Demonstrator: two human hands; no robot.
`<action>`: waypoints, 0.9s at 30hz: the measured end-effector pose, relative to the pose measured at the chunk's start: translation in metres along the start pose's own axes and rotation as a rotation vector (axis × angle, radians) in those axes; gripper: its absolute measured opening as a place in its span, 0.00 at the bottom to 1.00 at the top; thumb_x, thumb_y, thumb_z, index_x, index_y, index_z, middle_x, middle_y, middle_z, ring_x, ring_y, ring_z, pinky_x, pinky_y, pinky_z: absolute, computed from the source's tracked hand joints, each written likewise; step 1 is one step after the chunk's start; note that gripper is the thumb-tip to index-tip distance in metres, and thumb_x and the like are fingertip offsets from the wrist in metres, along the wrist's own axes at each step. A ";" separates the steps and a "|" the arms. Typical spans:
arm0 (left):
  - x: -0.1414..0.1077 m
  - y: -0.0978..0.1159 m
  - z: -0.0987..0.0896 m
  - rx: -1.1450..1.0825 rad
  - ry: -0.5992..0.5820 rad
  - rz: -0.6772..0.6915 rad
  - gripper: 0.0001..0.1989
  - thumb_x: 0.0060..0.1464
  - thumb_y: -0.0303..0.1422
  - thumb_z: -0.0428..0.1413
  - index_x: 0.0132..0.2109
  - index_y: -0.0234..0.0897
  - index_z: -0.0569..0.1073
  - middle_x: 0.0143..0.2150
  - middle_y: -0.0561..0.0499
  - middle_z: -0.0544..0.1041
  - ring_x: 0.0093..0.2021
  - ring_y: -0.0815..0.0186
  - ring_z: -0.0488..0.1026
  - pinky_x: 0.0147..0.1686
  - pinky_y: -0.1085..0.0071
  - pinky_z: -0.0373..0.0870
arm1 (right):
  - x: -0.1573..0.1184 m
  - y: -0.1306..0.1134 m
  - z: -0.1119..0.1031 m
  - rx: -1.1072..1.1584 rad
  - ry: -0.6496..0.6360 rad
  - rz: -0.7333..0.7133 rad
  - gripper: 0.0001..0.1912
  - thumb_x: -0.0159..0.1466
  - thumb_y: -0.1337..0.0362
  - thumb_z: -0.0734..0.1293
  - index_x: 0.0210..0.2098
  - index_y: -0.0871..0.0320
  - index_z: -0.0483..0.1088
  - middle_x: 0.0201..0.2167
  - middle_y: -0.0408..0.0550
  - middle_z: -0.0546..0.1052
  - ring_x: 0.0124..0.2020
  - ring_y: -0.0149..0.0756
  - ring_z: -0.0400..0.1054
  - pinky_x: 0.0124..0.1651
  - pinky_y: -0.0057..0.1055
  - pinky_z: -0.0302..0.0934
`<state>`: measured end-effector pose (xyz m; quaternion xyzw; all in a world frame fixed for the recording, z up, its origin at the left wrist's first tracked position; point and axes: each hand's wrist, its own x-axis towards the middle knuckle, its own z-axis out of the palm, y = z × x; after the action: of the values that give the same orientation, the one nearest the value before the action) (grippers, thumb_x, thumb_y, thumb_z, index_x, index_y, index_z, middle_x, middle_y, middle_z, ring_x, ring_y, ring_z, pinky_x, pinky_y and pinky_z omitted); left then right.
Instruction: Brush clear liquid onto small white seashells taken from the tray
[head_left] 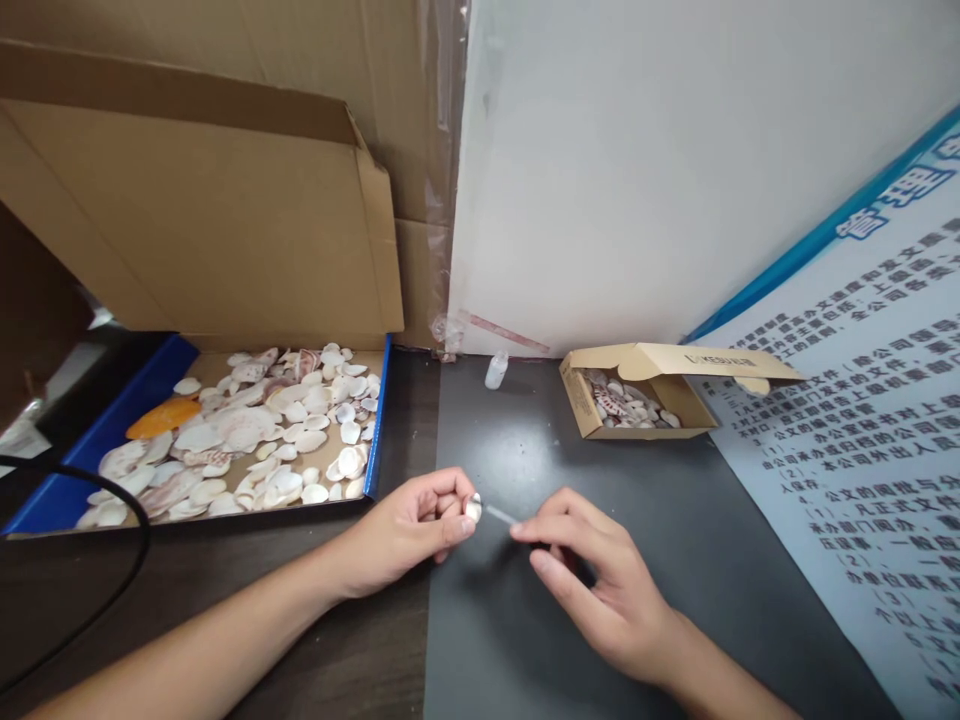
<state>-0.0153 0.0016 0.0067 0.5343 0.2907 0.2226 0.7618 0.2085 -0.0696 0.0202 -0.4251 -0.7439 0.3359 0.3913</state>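
Between the thumb and fingers of my left hand (431, 520) is a small white shell (473, 508). My right hand (592, 570) is closed on a thin, pale, translucent stick (500, 515), whose tip points at the shell and lies close to it; whether they touch is hard to tell. Both hands are above the dark grey mat (517, 640). Beyond them a small translucent bottle (496, 370) stands near the mat's back edge.
A blue-edged cardboard box (380, 400) full of shells lies open at the left, near a black cable (139, 540). At the back right is a small open carton (581, 405) with more shells. A printed sheet (847, 480) covers the right side.
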 end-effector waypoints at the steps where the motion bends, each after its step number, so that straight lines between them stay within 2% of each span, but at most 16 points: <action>1: 0.000 0.000 0.000 -0.002 0.002 -0.002 0.18 0.55 0.46 0.60 0.36 0.36 0.65 0.21 0.62 0.59 0.22 0.74 0.55 0.25 0.75 0.52 | 0.000 0.000 0.000 0.006 -0.019 0.000 0.15 0.67 0.72 0.63 0.50 0.53 0.72 0.33 0.45 0.70 0.29 0.32 0.65 0.31 0.29 0.62; 6: 0.001 0.000 0.000 0.004 -0.006 -0.001 0.18 0.56 0.46 0.60 0.36 0.36 0.66 0.21 0.62 0.59 0.22 0.74 0.55 0.25 0.75 0.52 | 0.000 -0.001 -0.001 -0.042 0.056 0.057 0.12 0.67 0.71 0.64 0.47 0.53 0.73 0.30 0.43 0.67 0.27 0.32 0.63 0.30 0.28 0.60; 10: 0.001 0.000 -0.001 -0.013 0.003 -0.003 0.18 0.55 0.46 0.61 0.36 0.36 0.66 0.21 0.62 0.59 0.22 0.74 0.55 0.25 0.75 0.52 | -0.001 -0.001 -0.001 -0.006 -0.027 -0.003 0.15 0.66 0.72 0.64 0.50 0.52 0.72 0.32 0.44 0.69 0.28 0.31 0.64 0.30 0.28 0.61; 14: 0.000 0.000 -0.001 -0.001 -0.001 -0.004 0.18 0.55 0.46 0.60 0.36 0.36 0.66 0.21 0.62 0.59 0.23 0.74 0.56 0.25 0.75 0.52 | -0.001 -0.001 -0.001 -0.045 0.056 0.045 0.14 0.66 0.72 0.64 0.48 0.53 0.72 0.31 0.44 0.68 0.27 0.31 0.63 0.30 0.28 0.61; 19: 0.000 0.000 0.000 -0.012 0.001 -0.019 0.18 0.55 0.46 0.61 0.36 0.36 0.66 0.21 0.62 0.59 0.22 0.74 0.55 0.24 0.75 0.51 | -0.001 -0.003 -0.002 -0.020 -0.019 0.003 0.14 0.66 0.72 0.63 0.49 0.53 0.72 0.32 0.44 0.69 0.28 0.32 0.65 0.30 0.28 0.61; 23: 0.000 0.001 -0.001 0.004 -0.004 -0.020 0.18 0.55 0.46 0.60 0.36 0.36 0.66 0.21 0.62 0.59 0.23 0.73 0.56 0.25 0.75 0.52 | -0.001 -0.003 -0.002 -0.059 0.067 0.052 0.13 0.66 0.72 0.63 0.48 0.53 0.72 0.31 0.43 0.68 0.27 0.32 0.64 0.30 0.28 0.61; 27: 0.000 0.001 -0.001 0.001 -0.006 -0.013 0.18 0.55 0.47 0.60 0.36 0.36 0.66 0.22 0.61 0.60 0.23 0.73 0.55 0.25 0.75 0.52 | -0.002 -0.003 -0.001 -0.027 -0.017 -0.013 0.16 0.66 0.71 0.63 0.52 0.52 0.69 0.31 0.43 0.69 0.28 0.32 0.65 0.31 0.28 0.62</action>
<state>-0.0162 0.0028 0.0074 0.5334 0.2918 0.2160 0.7640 0.2089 -0.0722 0.0233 -0.4225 -0.7543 0.3269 0.3816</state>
